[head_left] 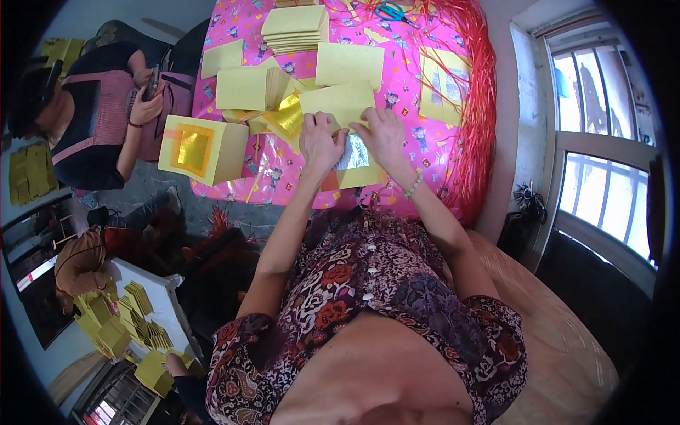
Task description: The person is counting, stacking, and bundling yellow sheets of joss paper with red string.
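Observation:
Both my hands are at the near edge of a pink patterned table. My left hand point(323, 142) has its fingers curled over the lower left of a yellow paper sheet point(337, 101). At the same sheet's lower right, my right hand point(382, 142) pinches the edge with bent fingers. Between and below the hands lies a silver foil patch point(354, 154), with yellow paper point(363, 177) showing under it. Just left of my left hand, a sheet with gold foil point(288, 115) lies partly covered. My thumbs nearly meet above the silver foil.
Yellow paper stacks point(296, 30) and a gold-foiled stack point(205, 150) stand on the pink tablecloth point(265, 188). Red plastic strands point(478, 106) hang over the right side; teal scissors point(389, 10) lie far back. Another person point(99, 120) holds a phone at left. A white table point(166, 297) bears more yellow paper.

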The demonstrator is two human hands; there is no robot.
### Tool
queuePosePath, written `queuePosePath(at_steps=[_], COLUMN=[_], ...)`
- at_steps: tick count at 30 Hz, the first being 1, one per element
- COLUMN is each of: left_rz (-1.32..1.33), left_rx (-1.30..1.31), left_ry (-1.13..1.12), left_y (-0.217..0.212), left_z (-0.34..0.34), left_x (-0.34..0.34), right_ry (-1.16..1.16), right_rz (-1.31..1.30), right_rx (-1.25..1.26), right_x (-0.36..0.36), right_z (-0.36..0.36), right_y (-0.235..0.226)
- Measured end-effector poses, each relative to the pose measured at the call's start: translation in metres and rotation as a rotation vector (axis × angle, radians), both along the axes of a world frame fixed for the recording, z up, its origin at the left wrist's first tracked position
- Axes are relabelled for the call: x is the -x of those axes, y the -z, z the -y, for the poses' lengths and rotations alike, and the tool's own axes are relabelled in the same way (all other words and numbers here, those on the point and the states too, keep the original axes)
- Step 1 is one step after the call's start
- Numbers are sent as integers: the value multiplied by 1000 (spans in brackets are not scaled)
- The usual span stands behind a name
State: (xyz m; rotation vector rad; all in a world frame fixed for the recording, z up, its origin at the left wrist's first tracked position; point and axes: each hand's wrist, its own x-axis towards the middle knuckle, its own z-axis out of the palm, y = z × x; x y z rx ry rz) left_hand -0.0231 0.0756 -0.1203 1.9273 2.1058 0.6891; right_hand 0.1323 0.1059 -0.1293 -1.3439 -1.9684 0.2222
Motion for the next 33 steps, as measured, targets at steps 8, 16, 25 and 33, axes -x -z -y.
queuePosePath(at_steps=[8, 16, 25, 33], left_rz=[-15, 20, 16, 22], left_rx=[-41, -80, -106, -88], left_ry=[9, 16, 24, 18], left_y=[1, 7, 8, 10], left_z=[0, 2, 2, 1], left_x=[-3, -1, 0, 3], right_ry=[-22, -41, -66, -111], right_rz=[-51, -364, -627, -104], right_rx=[90, 290, 540, 200], right_x=[-4, -21, -32, -14], right_z=[6, 2, -3, -9], right_y=[16, 22, 42, 4])
